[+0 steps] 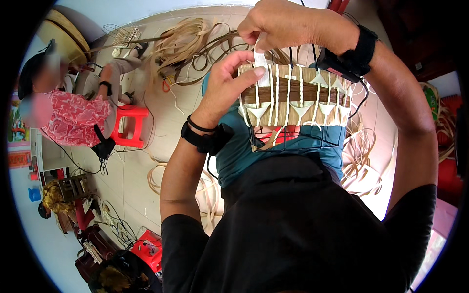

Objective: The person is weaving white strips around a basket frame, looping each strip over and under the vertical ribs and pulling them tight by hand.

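A partly woven basket (281, 117) rests on my lap, its tan and dark brown strips crossed by white cords and small white triangles. Below the weaving, its black wire frame (298, 148) shows bare. My left hand (225, 80) grips the basket's upper left corner, the thumb pressing a flat white strip (261, 61) against the weave. Above that corner my right hand (281, 22) pinches the strip's upper end between thumb and fingers. The strip stands up between both hands. The basket's far side is hidden.
Bundles of tan and brown strips (183, 41) lie on the floor ahead, with more loose coils (361, 163) at the right. A person in a pink patterned top (78, 115) sits at the left by a red stool (131, 128). Another wire frame (128, 36) lies farther off.
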Demonstrator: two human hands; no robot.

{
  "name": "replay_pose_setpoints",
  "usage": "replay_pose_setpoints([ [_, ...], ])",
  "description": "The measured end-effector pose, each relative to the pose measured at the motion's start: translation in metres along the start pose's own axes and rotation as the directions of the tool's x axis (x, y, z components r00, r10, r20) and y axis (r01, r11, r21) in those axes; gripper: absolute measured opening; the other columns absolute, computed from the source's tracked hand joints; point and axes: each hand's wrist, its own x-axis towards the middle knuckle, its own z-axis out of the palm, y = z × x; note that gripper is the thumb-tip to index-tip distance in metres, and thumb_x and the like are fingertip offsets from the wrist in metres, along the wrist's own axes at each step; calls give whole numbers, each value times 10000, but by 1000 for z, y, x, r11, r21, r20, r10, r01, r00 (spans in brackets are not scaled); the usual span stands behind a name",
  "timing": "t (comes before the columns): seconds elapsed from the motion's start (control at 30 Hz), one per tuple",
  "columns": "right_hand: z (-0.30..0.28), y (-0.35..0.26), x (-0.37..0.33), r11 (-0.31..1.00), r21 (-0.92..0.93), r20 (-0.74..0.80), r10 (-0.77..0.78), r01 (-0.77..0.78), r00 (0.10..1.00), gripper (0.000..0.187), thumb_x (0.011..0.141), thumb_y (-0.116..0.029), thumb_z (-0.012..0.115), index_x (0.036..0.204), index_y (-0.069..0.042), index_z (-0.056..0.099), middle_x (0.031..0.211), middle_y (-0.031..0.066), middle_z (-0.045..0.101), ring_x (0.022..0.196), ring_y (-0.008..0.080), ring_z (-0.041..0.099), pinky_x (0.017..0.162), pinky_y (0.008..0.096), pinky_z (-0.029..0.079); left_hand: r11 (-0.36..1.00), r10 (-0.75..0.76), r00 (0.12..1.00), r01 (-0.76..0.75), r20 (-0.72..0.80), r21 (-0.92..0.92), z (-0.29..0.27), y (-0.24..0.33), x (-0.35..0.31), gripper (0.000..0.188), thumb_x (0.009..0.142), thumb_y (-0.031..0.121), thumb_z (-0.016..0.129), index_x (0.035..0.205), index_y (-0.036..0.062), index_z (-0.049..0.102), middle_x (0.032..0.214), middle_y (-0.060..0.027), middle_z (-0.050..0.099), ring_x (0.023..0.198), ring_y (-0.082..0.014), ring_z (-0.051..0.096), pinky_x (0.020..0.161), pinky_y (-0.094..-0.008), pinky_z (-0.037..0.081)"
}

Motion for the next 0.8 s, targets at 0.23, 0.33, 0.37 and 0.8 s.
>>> replay_pose_setpoints([
  [0.23,2,6,29,991,-78,-29,106,-108,994,123,641,-90,748,728,-65,664,688,103,645,698,281,653,616,406,488,988,-150,989,150,20,-21,-26,5,22,135,884,132,667,961,21,670,796,31,643,725,-15,534,642,-191,406],
  [0.33,2,3,24,990,-102,-22,92,-94,995,127,643,-84,743,737,-66,659,696,109,643,714,295,652,626,403,488,985,-154,988,154,8,-81,-17,7,22,129,887,142,645,914,20,680,792,36,635,711,-19,524,632,-199,403],
  [0.37,2,-1,20,989,-114,-8,94,-94,996,142,650,-89,750,741,-62,644,685,112,629,716,308,646,630,402,482,985,-161,987,161,13,-65,-15,6,20,137,893,138,636,937,16,680,821,26,645,740,-33,547,667,-207,421],
  [0.8,6,-8,12,944,-315,-141,60,-102,988,161,706,-119,724,837,-58,653,707,154,626,745,368,636,651,455,480,939,-276,961,270,-2,-213,-23,17,22,397,985,348,533,1044,-20,669,975,-66,686,886,-142,635,826,-284,483],
])
